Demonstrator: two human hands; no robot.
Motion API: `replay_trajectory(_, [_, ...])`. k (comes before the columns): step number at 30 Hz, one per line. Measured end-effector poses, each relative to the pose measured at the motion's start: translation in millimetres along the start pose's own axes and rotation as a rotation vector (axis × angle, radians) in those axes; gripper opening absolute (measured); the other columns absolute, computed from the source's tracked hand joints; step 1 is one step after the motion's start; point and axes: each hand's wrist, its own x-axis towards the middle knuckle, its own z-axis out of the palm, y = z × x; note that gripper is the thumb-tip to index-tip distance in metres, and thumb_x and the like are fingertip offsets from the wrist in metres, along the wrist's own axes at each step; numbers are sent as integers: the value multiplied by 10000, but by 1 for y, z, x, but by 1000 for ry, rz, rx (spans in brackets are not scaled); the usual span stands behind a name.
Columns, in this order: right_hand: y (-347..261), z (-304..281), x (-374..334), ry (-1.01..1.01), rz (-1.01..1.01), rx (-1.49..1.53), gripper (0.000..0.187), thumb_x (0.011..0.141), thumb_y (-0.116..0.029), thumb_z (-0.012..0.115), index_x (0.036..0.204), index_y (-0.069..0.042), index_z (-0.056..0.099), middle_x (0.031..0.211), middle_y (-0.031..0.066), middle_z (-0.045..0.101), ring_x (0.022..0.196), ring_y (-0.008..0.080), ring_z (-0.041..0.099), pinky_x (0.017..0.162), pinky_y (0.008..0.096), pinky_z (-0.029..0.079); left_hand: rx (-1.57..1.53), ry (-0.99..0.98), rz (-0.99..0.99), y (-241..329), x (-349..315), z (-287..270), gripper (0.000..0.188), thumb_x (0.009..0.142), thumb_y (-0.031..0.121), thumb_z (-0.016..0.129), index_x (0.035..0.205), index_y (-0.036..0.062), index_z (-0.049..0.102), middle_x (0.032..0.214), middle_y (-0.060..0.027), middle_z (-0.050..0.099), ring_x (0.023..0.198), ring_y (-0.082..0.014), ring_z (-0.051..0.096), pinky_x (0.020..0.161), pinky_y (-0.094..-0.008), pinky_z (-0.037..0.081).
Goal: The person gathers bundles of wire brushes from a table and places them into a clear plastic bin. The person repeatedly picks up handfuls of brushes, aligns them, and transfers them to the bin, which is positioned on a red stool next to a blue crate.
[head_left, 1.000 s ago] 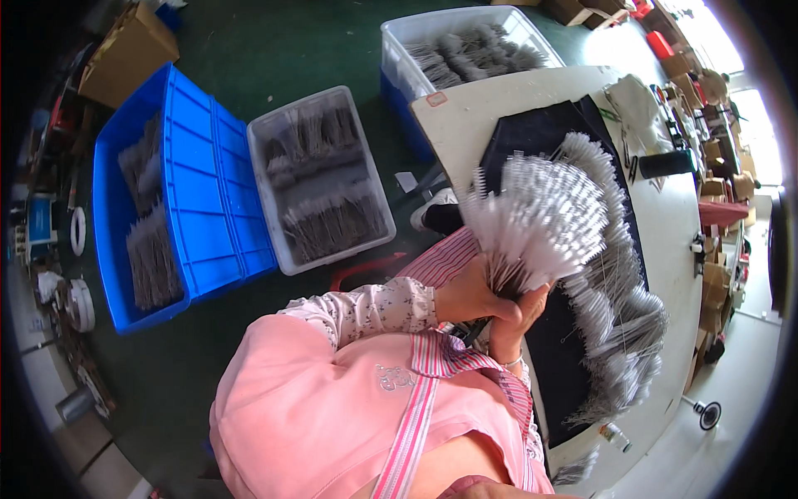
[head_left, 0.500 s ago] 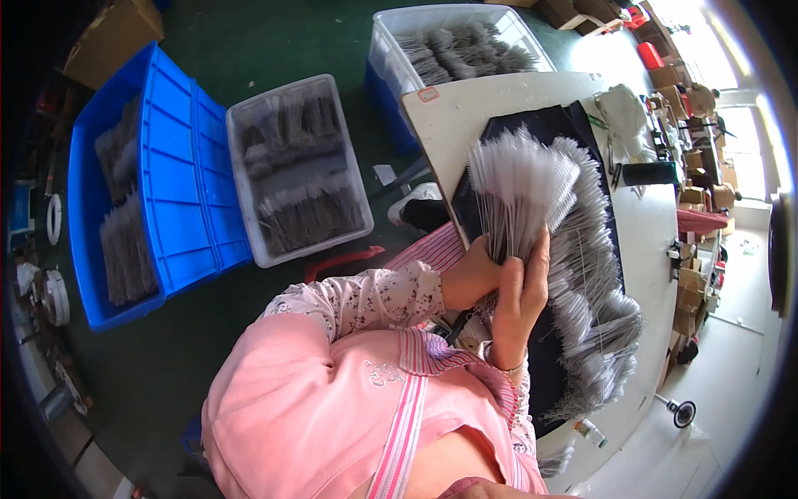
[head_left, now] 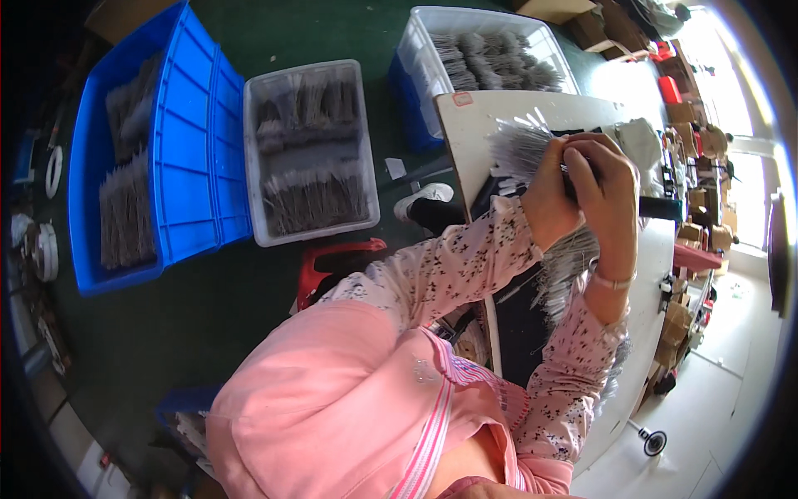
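Note:
Both my hands are raised over the worktable and closed together round a bundle of thin wire brushes [head_left: 517, 150]. The pale bristle ends fan out toward the upper left. My left hand [head_left: 552, 200] wraps the near side of the bundle. My right hand [head_left: 608, 195] presses over it from the right, fingers curled against the left hand; the gripped part is mostly hidden. Beneath my hands and forearms lies a long pile of similar wire brushes [head_left: 567, 270] on a dark cloth [head_left: 522, 328]; much of the pile is covered from sight.
The white table [head_left: 465, 137] has a dark cylinder [head_left: 661, 208] at its far right side. A white bin [head_left: 416, 62] of brushes stands beyond it. On the left are a grey-white tub [head_left: 371, 166] and a tall blue crate [head_left: 187, 141], both holding brushes. A red stool [head_left: 312, 266] is nearby.
My hands and the bundle have moved away and to the right across the table. My right hand has gone from lying along the stems to curling over the bundle, whose bristle ends now tilt left.

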Motion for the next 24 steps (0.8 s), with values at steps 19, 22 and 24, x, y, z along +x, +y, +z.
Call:
replay_trajectory(19, [50,29,100,-270,78,-74,315,754,-285,534,759,4,659,711,226,603,646,345,602,663,388,478,149,165,328,32,77,-58,361,866,462,488,1100,189,514,1037,-29,610,975,-190,589,898,-380,454])
replay_trajectory(22, [48,21,60,-162,149,-134,286,747,-257,540,758,2,662,703,209,605,614,333,600,641,382,479,-290,506,17,25,42,-2,252,871,400,446,931,199,585,971,-33,627,938,-179,596,853,-382,479])
replay_trajectory(24, [32,24,40,-133,185,-142,265,745,-235,543,758,0,664,702,199,609,602,324,603,628,374,480,-318,423,-44,25,31,-18,213,860,361,475,882,179,583,955,-39,622,921,-172,593,852,-365,482])
